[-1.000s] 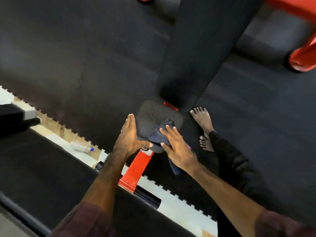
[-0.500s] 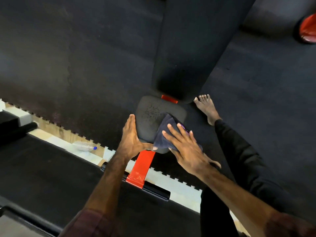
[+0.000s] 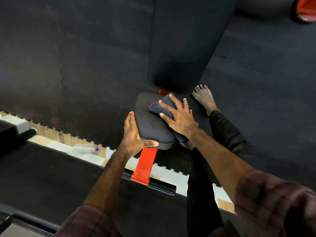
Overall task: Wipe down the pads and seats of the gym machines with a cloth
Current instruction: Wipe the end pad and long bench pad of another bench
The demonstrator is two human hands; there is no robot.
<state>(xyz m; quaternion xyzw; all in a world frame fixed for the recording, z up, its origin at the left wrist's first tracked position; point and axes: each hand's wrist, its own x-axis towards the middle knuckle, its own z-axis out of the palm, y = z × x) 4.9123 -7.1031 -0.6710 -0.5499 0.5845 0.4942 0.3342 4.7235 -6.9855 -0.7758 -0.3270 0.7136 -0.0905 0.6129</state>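
Note:
A black padded seat (image 3: 150, 124) of a gym bench sits on a red frame (image 3: 145, 166), with the long black back pad (image 3: 179, 48) stretching away beyond it. My right hand (image 3: 179, 117) presses a dark blue cloth (image 3: 162, 106) flat on the seat's far right part, fingers spread. My left hand (image 3: 133, 135) rests against the seat's left edge, with the thumb along its near edge. Part of the cloth hangs over the seat's right side under my wrist.
Black rubber mats cover the floor. My bare foot (image 3: 205, 98) stands right of the bench. A clear plastic bottle (image 3: 85, 148) lies on the pale floor strip at the left. A red machine part (image 3: 306, 9) shows at top right. A black bar (image 3: 160, 185) crosses the frame's foot.
My right hand has slid the cloth from the seat's near right edge toward its far end. My left hand has stayed on the seat's left edge.

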